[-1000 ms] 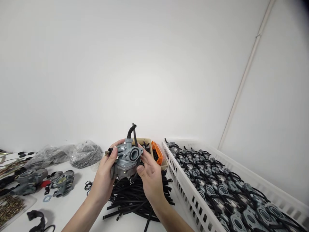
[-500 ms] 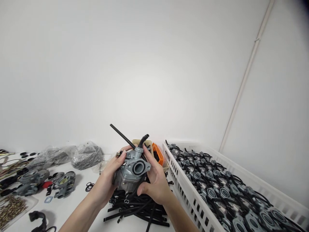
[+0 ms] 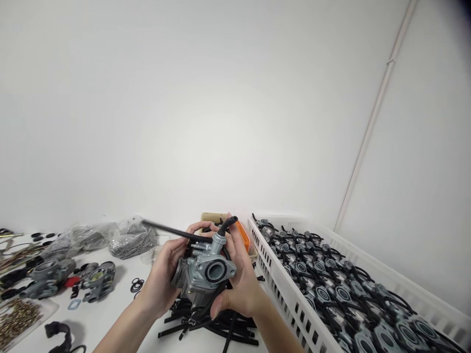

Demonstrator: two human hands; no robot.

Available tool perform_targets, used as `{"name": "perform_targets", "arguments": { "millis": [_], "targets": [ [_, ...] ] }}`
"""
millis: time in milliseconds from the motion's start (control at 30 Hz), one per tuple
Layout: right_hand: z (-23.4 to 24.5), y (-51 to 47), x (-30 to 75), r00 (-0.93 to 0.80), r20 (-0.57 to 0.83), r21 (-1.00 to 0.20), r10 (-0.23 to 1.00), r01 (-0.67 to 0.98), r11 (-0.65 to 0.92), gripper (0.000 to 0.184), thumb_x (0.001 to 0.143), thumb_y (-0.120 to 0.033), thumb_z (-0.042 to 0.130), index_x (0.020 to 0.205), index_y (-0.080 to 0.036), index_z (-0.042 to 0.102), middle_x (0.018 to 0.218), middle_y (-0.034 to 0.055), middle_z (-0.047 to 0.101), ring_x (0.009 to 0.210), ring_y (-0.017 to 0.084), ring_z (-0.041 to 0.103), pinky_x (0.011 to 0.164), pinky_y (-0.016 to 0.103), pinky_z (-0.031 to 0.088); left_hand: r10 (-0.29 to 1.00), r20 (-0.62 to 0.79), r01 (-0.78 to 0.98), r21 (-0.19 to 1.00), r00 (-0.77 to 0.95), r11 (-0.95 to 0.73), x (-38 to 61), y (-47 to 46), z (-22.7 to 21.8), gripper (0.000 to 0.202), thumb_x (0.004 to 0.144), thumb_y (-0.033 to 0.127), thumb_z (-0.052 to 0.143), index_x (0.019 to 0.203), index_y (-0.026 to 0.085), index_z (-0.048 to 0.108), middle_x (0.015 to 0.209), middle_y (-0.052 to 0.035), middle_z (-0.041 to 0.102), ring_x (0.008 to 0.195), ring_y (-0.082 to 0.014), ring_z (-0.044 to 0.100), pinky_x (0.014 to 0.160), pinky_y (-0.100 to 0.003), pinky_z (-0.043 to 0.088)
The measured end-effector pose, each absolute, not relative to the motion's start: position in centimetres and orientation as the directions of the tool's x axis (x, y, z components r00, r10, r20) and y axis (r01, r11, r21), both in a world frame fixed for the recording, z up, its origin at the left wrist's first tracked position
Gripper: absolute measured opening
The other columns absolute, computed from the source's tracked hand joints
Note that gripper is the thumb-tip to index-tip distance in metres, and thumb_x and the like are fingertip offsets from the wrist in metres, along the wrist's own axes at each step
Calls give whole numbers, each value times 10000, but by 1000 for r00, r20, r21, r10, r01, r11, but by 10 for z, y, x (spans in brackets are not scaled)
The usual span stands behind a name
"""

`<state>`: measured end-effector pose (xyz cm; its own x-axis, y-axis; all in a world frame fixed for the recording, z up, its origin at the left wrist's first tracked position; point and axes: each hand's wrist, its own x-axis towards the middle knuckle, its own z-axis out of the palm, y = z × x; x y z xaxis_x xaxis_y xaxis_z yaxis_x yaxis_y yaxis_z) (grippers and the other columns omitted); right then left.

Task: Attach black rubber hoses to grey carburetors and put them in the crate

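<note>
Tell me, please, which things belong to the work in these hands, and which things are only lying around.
In the work, it seems:
carburetor, held in left hand and right hand
black hose on it
perhaps hose pile below, white crate of similar carburetors

Lying about, apparently:
brass-coloured pieces
bagged parts
black rings

Overhead: open air above the carburetor (image 3: 206,269), all up the wall (image 3: 221,108)!
Tube (image 3: 169,229): sticks out past the left hand (image 3: 164,277), barring that side.
Crate (image 3: 290,299): its side stops a low pass beyond the right hand (image 3: 243,287).
Hoses (image 3: 221,331): heaped right underneath.
Basket (image 3: 243,235), tub (image 3: 214,216): crowding the far side.
Table (image 3: 114,306): open lane left, but rings (image 3: 137,284) lie there.
</note>
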<state>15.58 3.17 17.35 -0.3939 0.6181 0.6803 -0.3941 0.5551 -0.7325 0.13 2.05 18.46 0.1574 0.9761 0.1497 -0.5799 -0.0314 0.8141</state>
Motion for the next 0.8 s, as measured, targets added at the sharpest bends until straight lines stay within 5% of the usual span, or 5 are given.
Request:
{"name": "perform_targets", "arguments": {
  "millis": [200,533,667,733,800],
  "targets": [
    [168,35,159,-403,659,-752,635,-340,565,1292,498,-540,872,1529,-271,141,1565,161,285,1443,301,292,1143,525,249,950,220,-511,856,222,-79,5,14,193,473,829,580,531,1171,266,623,1160,-66,698,1040,-275,654,836,-322,505],
    [165,57,161,-354,702,-712,619,-373,595,1241,525,-499,881,1517,-347,151,1448,127,464,1348,290,450,1110,523,332,952,260,-443,881,163,-165,4,33,179,654,685,558,717,1253,263,577,1298,-110,611,1171,-320,581,938,-369,477],
    [173,57,166,-198,731,-683,653,-205,701,765,683,-415,824,1360,-300,488,1296,93,589,1265,263,519,1069,454,401,962,254,-363,891,-103,-274,4,28,184,676,700,569,712,1282,274,532,1203,-91,641,1063,-292,617,861,-356,492],
    [178,49,167,-122,760,-645,639,-15,764,379,796,-344,733,1155,-255,647,1104,75,659,1049,223,617,923,383,498,899,325,-252,881,-293,-401,4,27,187,669,681,577,727,1245,265,550,1156,-84,640,994,-280,620,805,-342,491],
    [183,38,166,-128,788,-581,603,171,796,189,822,-306,701,991,-222,708,911,52,671,792,176,614,745,321,528,801,400,-106,865,-446,-491,3,26,190,621,690,581,719,1206,269,568,1104,-63,632,953,-257,605,798,-323,470]
  ]
}}
